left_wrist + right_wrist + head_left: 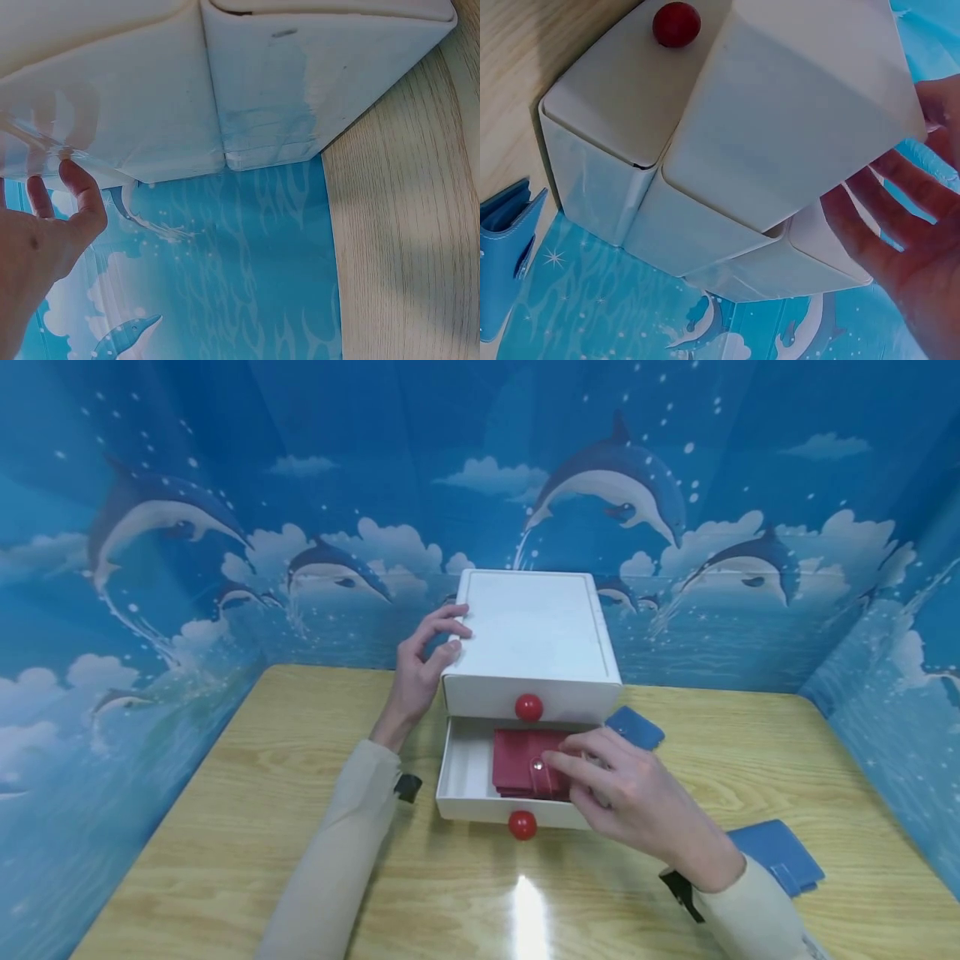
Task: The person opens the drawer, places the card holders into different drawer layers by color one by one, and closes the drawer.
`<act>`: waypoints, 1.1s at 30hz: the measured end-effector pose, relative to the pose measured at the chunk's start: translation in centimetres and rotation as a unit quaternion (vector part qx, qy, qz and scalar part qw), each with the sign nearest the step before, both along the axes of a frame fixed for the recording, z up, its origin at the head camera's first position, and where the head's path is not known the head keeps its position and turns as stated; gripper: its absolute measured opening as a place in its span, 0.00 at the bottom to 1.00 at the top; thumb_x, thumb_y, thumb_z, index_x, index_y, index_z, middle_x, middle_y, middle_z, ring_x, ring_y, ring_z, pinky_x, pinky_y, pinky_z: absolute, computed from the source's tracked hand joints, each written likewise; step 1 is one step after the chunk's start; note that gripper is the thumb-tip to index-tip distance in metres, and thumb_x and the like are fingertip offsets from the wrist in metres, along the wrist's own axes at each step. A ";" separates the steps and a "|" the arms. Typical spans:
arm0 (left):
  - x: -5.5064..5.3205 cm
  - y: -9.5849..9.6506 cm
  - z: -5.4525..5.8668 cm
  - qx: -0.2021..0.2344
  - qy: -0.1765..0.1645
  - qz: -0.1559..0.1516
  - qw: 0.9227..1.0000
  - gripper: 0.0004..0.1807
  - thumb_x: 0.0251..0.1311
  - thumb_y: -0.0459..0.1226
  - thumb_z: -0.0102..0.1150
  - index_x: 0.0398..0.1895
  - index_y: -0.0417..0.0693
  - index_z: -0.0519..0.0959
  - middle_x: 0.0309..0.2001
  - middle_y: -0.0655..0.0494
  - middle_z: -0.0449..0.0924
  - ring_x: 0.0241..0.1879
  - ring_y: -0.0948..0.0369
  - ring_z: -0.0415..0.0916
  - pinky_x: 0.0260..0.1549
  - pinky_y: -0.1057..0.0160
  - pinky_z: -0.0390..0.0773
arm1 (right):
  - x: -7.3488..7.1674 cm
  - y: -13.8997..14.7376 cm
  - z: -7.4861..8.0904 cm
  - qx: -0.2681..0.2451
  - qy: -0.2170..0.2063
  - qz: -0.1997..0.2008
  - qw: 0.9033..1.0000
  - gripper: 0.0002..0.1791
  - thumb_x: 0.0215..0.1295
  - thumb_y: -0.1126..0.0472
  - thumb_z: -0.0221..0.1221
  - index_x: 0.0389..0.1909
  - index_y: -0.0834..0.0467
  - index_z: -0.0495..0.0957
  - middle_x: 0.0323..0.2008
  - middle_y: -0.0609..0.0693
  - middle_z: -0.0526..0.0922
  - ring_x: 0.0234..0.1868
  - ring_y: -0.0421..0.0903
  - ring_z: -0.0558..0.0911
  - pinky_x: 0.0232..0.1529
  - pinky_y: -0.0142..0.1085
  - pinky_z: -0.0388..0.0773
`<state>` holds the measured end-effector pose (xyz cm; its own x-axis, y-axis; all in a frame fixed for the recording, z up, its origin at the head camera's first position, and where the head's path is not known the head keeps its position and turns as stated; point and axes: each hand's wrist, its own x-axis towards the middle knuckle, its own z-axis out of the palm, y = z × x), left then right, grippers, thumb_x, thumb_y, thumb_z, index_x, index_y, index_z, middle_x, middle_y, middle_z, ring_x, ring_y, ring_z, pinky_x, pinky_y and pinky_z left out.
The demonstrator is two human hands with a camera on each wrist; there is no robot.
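A white drawer cabinet (pixel 534 622) with red knobs stands on the table, one drawer (pixel 465 768) pulled out toward me. Inside that drawer lies a red wallet (pixel 517 756) with a snap strap; my right hand covers its right part. My right hand (pixel 637 789) reaches over the drawer's right side, fingertips at the wallet's strap. In the right wrist view its fingers (pixel 904 187) are spread beside the drawer wall, and the wallet is hidden. With fingertips touching the cabinet's left side and top edge, my left hand (pixel 423 664) steadies there, fingers relaxed.
One blue wallet (pixel 636 727) lies beside the cabinet's right side. Another blue wallet (pixel 780 856) is near my right forearm, partly behind the sleeve. A dolphin-print curtain (pixel 337 485) borders the wooden table (pixel 247 793) at the back and sides.
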<state>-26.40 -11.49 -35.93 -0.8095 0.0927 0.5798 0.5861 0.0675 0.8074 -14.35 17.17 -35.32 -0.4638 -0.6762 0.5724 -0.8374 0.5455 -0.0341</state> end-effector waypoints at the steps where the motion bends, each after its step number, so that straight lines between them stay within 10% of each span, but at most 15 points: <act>1: 0.0 0.0 0.0 0.002 0.001 -0.001 1.000 0.15 0.69 0.38 0.51 0.48 0.38 0.81 0.70 0.50 0.74 0.77 0.55 0.61 0.78 0.45 0.55 | 0.1 0.0 -0.1 -0.003 0.005 0.001 1.000 0.26 0.48 0.67 0.70 0.53 0.54 0.86 0.45 0.50 0.86 0.43 0.44 0.83 0.39 0.38 0.87; 9: 0.0 0.0 0.0 0.007 0.005 -0.006 1.000 0.14 0.69 0.37 0.51 0.48 0.36 0.81 0.69 0.48 0.74 0.77 0.54 0.61 0.78 0.44 0.55 | 0.7 -0.3 -0.8 -0.035 0.081 0.039 0.995 0.18 0.75 0.54 0.50 0.47 0.55 0.88 0.38 0.51 0.88 0.34 0.45 0.83 0.34 0.37 0.83; 33: 0.0 0.1 0.0 0.003 0.002 0.001 1.000 0.14 0.69 0.36 0.50 0.48 0.37 0.81 0.69 0.49 0.74 0.76 0.61 0.62 0.77 0.43 0.56 | 1.7 -1.9 -2.8 -0.032 0.236 0.133 0.962 0.13 0.73 0.56 0.55 0.41 0.54 0.89 0.33 0.49 0.90 0.30 0.44 0.82 0.29 0.34 0.75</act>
